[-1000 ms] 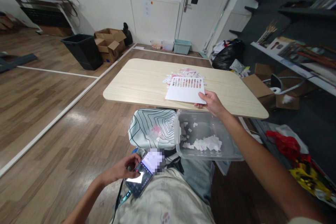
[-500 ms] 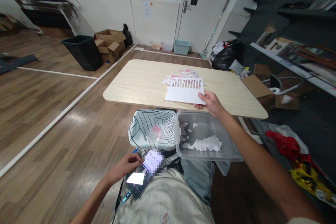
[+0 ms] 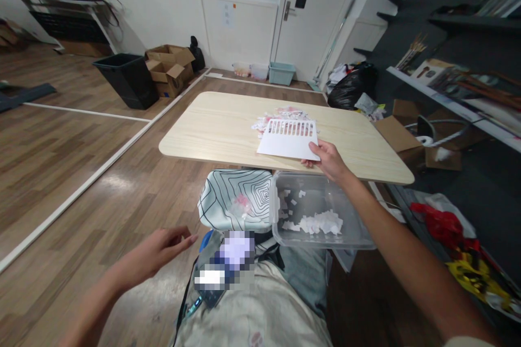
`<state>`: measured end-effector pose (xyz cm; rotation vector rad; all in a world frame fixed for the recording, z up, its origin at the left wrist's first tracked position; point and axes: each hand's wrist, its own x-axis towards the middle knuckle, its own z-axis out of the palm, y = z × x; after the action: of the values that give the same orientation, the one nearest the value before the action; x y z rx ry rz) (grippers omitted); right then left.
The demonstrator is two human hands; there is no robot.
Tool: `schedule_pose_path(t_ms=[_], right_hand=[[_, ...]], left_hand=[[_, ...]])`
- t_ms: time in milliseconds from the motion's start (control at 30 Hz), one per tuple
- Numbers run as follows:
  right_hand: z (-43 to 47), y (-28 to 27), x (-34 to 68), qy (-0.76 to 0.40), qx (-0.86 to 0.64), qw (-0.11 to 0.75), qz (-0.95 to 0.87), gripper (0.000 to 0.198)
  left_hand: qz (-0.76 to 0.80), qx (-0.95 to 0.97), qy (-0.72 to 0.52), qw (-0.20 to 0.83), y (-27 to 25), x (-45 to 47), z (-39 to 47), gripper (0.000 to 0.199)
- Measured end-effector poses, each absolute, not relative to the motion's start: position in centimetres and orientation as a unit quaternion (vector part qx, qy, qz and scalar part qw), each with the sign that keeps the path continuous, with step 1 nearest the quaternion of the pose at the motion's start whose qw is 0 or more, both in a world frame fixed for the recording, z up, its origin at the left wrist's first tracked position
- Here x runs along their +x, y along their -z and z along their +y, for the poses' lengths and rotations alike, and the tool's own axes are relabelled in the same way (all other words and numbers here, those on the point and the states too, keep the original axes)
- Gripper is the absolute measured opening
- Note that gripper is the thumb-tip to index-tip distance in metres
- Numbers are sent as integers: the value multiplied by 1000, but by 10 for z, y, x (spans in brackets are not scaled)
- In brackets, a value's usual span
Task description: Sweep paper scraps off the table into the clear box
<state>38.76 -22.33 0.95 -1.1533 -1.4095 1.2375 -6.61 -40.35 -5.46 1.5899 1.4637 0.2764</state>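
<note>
My right hand [image 3: 329, 158] grips the lower right corner of a white card with a row of slots [image 3: 288, 143], thumb on top. The card is held at the table's near edge, in front of a pile of small white and pink paper pieces [image 3: 291, 113]. My left hand [image 3: 169, 246] is in the air over the floor side of my lap, holding nothing, its fingers loosely bent and apart. To its right a phone [image 3: 223, 265] lies on my lap, partly blurred out. Below the card, a clear plastic bin [image 3: 345, 241] contains white paper bits [image 3: 319, 222].
The pale wooden table [image 3: 207, 124] spans the middle. Against its near side is a patterned pale-blue fabric item [image 3: 217, 195] with a small clear packet with pink [image 3: 242, 205] on it. A black bin [image 3: 130, 84] and cardboard boxes [image 3: 173, 70] stand back left; shelves [image 3: 456, 92] line the right.
My left hand has moved off the phone, to the left. My right hand and the card have barely moved.
</note>
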Motion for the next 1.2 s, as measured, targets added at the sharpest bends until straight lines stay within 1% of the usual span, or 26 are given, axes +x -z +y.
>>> schedule_pose_path(t_ms=[33, 100, 200, 267, 300, 367, 467, 567, 633, 700, 833, 967, 1067, 1200], right_hand=[[-223, -9, 388, -500, -468, 453, -571, 69], [-223, -9, 387, -496, -470, 455, -571, 69], [-223, -9, 387, -494, -473, 457, -568, 70], [-223, -9, 387, -495, -472, 456, -569, 71], [-223, -9, 387, -497, -472, 455, -569, 71], [-223, -9, 388, -502, -473, 449, -569, 71], [-223, -10, 388, -506, -475, 448, -564, 72], [-224, -10, 388, -502, -474, 452, -565, 71], [-224, -11, 389, -503, -474, 448, -567, 70], [-225, -11, 389, -507, -474, 445, -566, 70], [-225, -10, 389, -505, -475, 453, -561, 67], [-225, -10, 389, -492, -476, 459, -566, 65], [-225, -9, 389, -486, -473, 466, -568, 66], [-225, -9, 389, -486, -476, 463, -569, 69]], left_hand=[[585, 666, -100, 452, 40, -71, -397, 63], [576, 694, -123, 414, 9, -77, -379, 60], [581, 725, -210, 304, -28, -80, -331, 58], [595, 730, -255, 220, -42, -78, -286, 59], [593, 731, -275, 196, -45, -75, -261, 58], [584, 742, -278, 175, -43, -66, -211, 57], [600, 757, -217, 140, -26, -48, -153, 66], [610, 771, -150, 104, -3, -32, -127, 61], [612, 773, -151, 68, 9, -27, -124, 59], [610, 773, -167, 54, 17, -28, -124, 60], [601, 775, -185, 65, 23, -36, -122, 62], [605, 767, -202, 69, 24, -38, -117, 60], [603, 765, -213, 70, 26, -37, -117, 57], [598, 770, -213, 71, 26, -38, -117, 59]])
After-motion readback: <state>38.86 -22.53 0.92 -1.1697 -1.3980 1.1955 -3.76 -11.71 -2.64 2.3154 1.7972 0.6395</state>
